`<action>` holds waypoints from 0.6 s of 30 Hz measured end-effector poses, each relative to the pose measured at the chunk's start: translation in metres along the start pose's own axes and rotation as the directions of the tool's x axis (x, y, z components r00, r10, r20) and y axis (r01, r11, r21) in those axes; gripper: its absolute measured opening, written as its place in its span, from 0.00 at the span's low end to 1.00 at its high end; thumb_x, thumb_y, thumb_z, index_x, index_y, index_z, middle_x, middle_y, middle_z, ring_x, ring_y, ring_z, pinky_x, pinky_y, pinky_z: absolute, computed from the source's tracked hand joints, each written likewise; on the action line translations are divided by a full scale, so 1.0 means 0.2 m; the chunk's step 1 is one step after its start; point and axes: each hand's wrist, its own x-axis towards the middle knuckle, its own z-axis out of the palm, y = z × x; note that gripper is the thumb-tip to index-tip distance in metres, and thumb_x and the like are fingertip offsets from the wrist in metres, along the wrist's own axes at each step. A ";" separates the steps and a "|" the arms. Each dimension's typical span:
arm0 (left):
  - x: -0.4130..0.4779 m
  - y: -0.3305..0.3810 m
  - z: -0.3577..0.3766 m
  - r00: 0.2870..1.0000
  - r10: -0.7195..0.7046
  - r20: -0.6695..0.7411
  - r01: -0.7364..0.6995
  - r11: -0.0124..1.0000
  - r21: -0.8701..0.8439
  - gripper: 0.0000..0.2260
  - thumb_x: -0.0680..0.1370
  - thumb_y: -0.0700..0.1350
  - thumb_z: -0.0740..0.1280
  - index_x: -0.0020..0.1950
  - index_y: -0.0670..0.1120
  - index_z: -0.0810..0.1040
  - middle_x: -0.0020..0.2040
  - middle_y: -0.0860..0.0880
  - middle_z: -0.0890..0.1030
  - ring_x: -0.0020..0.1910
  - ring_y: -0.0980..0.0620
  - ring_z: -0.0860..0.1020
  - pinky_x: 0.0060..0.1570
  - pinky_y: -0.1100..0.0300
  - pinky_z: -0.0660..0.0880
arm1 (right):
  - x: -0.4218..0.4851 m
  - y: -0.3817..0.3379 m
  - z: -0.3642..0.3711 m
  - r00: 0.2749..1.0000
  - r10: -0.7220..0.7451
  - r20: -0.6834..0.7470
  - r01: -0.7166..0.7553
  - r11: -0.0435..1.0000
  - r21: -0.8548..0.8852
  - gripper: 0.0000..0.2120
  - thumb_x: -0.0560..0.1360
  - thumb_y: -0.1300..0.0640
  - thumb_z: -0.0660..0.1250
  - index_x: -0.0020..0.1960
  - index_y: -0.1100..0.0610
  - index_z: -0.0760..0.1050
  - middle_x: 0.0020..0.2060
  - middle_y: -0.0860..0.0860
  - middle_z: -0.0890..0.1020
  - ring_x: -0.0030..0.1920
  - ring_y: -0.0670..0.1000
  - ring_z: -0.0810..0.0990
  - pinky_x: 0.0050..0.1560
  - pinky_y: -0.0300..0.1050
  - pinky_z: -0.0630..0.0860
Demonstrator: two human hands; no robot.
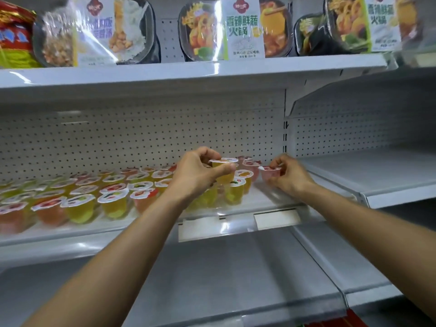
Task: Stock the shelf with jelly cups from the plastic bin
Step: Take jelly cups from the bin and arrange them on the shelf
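**Yellow cup left, pink cup right: both at the shelf's right end**

Left hand [195, 178]: thumb in front, fingers curled over the back, pinching a yellow jelly cup [223, 167] just under its lid. The cup is upright, lid up, and is held above the cups already stocked, not on the deck.

Right hand [291, 177]: fingertips gripping a pink jelly cup [271, 173], lid up and roughly upright. Its base is hidden by the fingers, so I can't tell if it's touching the shelf [266, 199].

Key geometry:
- The stocked rows [113, 194] fill the shelf from the left edge to about where the left hand is.
- The only bare deck is a strip at the right end, between the last cups and the upright post [285, 138].
- The pink cup sits directly over that strip, so the right hand is nearer. It looks like a short straight drop with the axis kept vertical.
- The yellow cup is left of the gap, over other lids. My read is it has to shift right or forward before lowering, or it lands on a lid.

Risk: the two hands are close together, and the neighbouring cups are easy to nudge.

The plastic bin isn't in view. Boxed hot-pot meals [236, 29] are on the tier above.
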 end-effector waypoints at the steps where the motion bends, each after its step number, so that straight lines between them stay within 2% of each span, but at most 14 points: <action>1: 0.02 0.00 0.01 1.000 0.001 0.004 -0.001 1.000 -0.003 0.18 0.65 0.54 0.79 0.50 0.50 0.79 0.46 0.50 0.82 0.45 0.49 0.83 0.45 0.51 0.82 | 0.03 0.01 0.01 1.000 -0.012 0.000 0.012 1.000 -0.017 0.14 0.68 0.66 0.75 0.50 0.61 0.73 0.39 0.53 0.80 0.35 0.49 0.76 0.35 0.39 0.74; 2: 0.04 0.00 0.01 1.000 0.004 0.009 -0.004 1.000 0.001 0.18 0.66 0.54 0.78 0.50 0.49 0.79 0.46 0.51 0.82 0.44 0.51 0.83 0.45 0.52 0.82 | 0.04 0.02 0.02 1.000 -0.017 0.005 0.018 0.999 -0.026 0.14 0.68 0.65 0.75 0.49 0.60 0.73 0.37 0.52 0.80 0.34 0.47 0.75 0.32 0.36 0.72; 5: 0.09 0.00 0.04 1.000 0.013 0.015 -0.013 1.000 0.018 0.18 0.67 0.54 0.78 0.51 0.48 0.79 0.44 0.52 0.81 0.39 0.56 0.81 0.42 0.54 0.81 | 0.09 0.06 0.05 1.000 -0.014 0.025 0.015 0.999 -0.041 0.14 0.68 0.64 0.76 0.48 0.58 0.73 0.37 0.52 0.80 0.32 0.47 0.74 0.31 0.39 0.70; 7: 0.12 0.01 0.06 1.000 0.018 0.023 -0.018 1.000 -0.007 0.18 0.67 0.52 0.78 0.51 0.46 0.79 0.44 0.50 0.81 0.36 0.57 0.81 0.40 0.54 0.81 | 0.10 0.09 0.05 0.999 -0.020 0.026 0.021 0.999 -0.047 0.15 0.67 0.64 0.75 0.48 0.58 0.72 0.37 0.52 0.80 0.32 0.47 0.75 0.31 0.38 0.70; 9: 0.13 0.01 0.08 0.999 0.029 0.036 -0.027 0.999 -0.037 0.17 0.68 0.50 0.78 0.51 0.45 0.79 0.45 0.49 0.81 0.37 0.56 0.81 0.37 0.60 0.81 | 0.11 0.11 0.05 0.999 -0.033 0.038 0.034 0.999 -0.037 0.15 0.67 0.63 0.76 0.48 0.59 0.72 0.36 0.50 0.80 0.32 0.47 0.75 0.30 0.37 0.70; 11: 0.15 0.01 0.11 0.998 0.032 0.045 -0.029 0.998 -0.059 0.17 0.67 0.50 0.78 0.51 0.45 0.79 0.45 0.48 0.81 0.38 0.54 0.81 0.37 0.60 0.82 | 0.12 0.11 0.03 0.996 -0.039 0.083 0.043 0.998 -0.048 0.16 0.67 0.59 0.77 0.49 0.57 0.72 0.39 0.49 0.80 0.36 0.48 0.77 0.33 0.36 0.71; 13: 0.17 0.02 0.13 0.999 0.035 0.041 -0.032 0.997 -0.072 0.18 0.67 0.50 0.79 0.51 0.45 0.79 0.44 0.48 0.81 0.39 0.52 0.81 0.41 0.54 0.83 | 0.12 0.09 0.00 0.992 -0.086 0.097 0.096 0.989 -0.113 0.19 0.65 0.50 0.78 0.52 0.51 0.74 0.51 0.50 0.78 0.49 0.48 0.76 0.45 0.38 0.74; 15: 0.19 0.03 0.15 0.999 0.036 0.025 -0.034 0.996 -0.079 0.20 0.66 0.52 0.79 0.51 0.45 0.79 0.43 0.49 0.80 0.40 0.51 0.81 0.45 0.49 0.82 | 0.08 0.01 -0.05 0.981 -0.176 0.078 0.185 0.973 -0.139 0.25 0.65 0.46 0.77 0.60 0.42 0.72 0.59 0.48 0.71 0.59 0.48 0.70 0.58 0.44 0.71; 16: 0.20 0.04 0.16 0.999 0.034 0.017 -0.033 0.996 -0.079 0.21 0.65 0.53 0.80 0.52 0.45 0.78 0.44 0.50 0.79 0.41 0.51 0.81 0.46 0.48 0.82 | 0.05 -0.04 -0.07 0.968 -0.236 0.081 0.243 0.966 -0.091 0.28 0.66 0.46 0.76 0.64 0.40 0.71 0.60 0.46 0.71 0.60 0.46 0.70 0.58 0.44 0.71; 18: 0.21 0.06 0.19 0.999 0.032 0.006 -0.032 0.997 -0.072 0.23 0.65 0.54 0.80 0.52 0.48 0.75 0.46 0.49 0.77 0.44 0.49 0.80 0.47 0.47 0.81 | -0.01 -0.16 -0.08 0.933 -0.337 0.125 0.337 0.941 0.019 0.31 0.68 0.49 0.76 0.68 0.40 0.68 0.57 0.44 0.74 0.55 0.44 0.74 0.50 0.36 0.72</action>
